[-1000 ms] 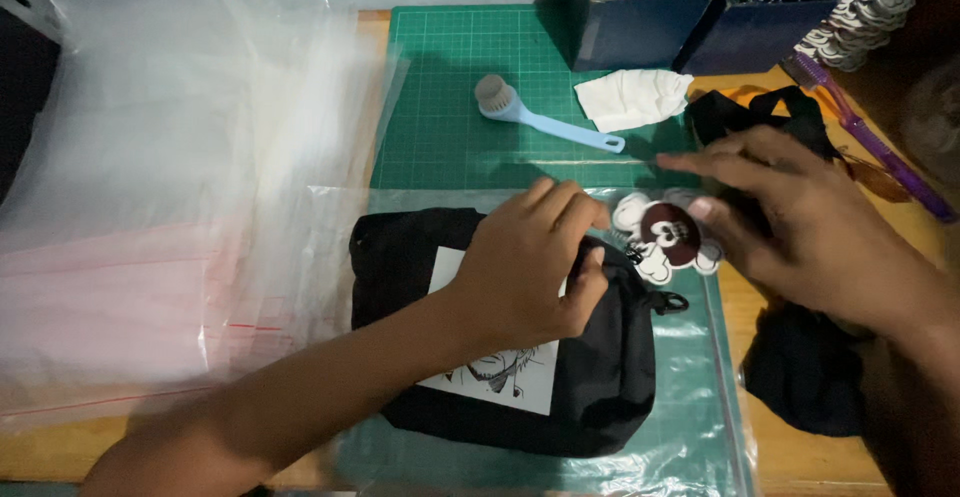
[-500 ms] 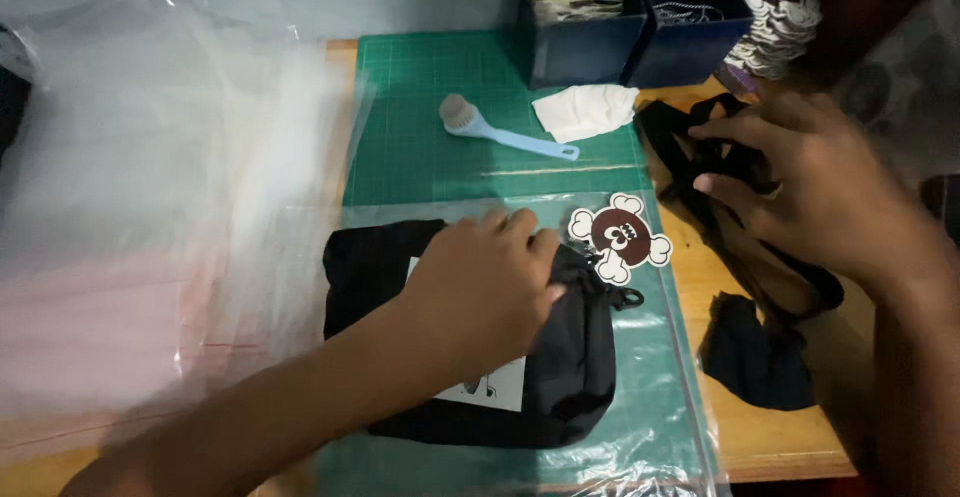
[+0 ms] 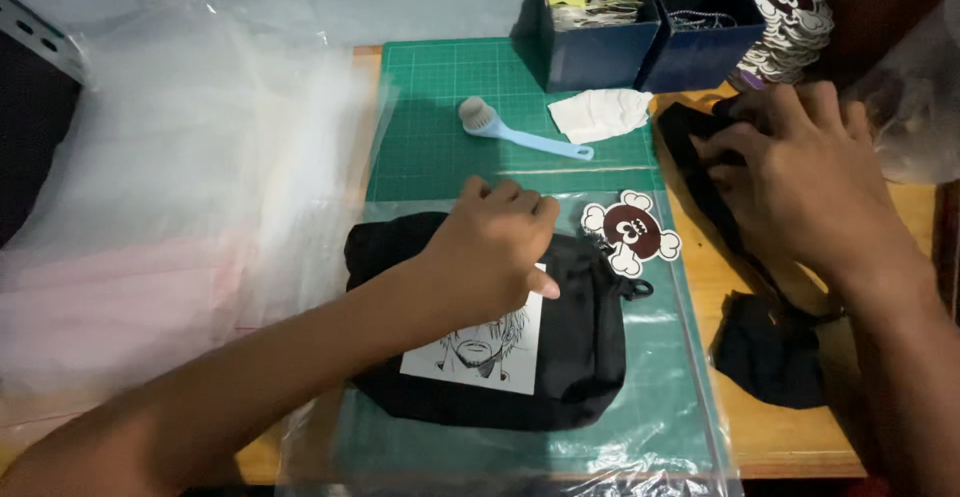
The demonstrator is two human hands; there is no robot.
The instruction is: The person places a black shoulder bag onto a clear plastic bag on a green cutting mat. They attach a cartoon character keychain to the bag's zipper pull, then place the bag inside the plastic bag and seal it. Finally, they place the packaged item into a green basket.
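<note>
Left hand (image 3: 495,247) is down flat, fingers loosely curled and gripping nothing, pressing on the upper part of the small black fabric pouch (image 3: 560,357) with a white printed drawing panel (image 3: 485,352) on its front. That pouch lies on a clear plastic bag (image 3: 660,397) spread across the green gridded cutting mat (image 3: 440,127), near the front edge of the wooden table (image 3: 780,437). Just beside the pouch's top right corner sits a brown-and-white skull-shaped tag (image 3: 630,235), seemingly tied to its drawstring. Over to the right hand (image 3: 800,172): spread open, palm down on a long black fabric strap (image 3: 700,182), fingers resting on it rather than clenched; a bunched black cloth piece (image 3: 770,352) lies further toward the front. Best handling here, I'd judge, is steady flat pressure so the pouch stays smooth and square on the plastic. Beyond, a light blue handled brush (image 3: 510,129), a folded white cloth (image 3: 600,112), two dark blue boxes (image 3: 640,32) and a stack of skull tags (image 3: 790,17). Off left, a heap of clear bags (image 3: 170,207).
</note>
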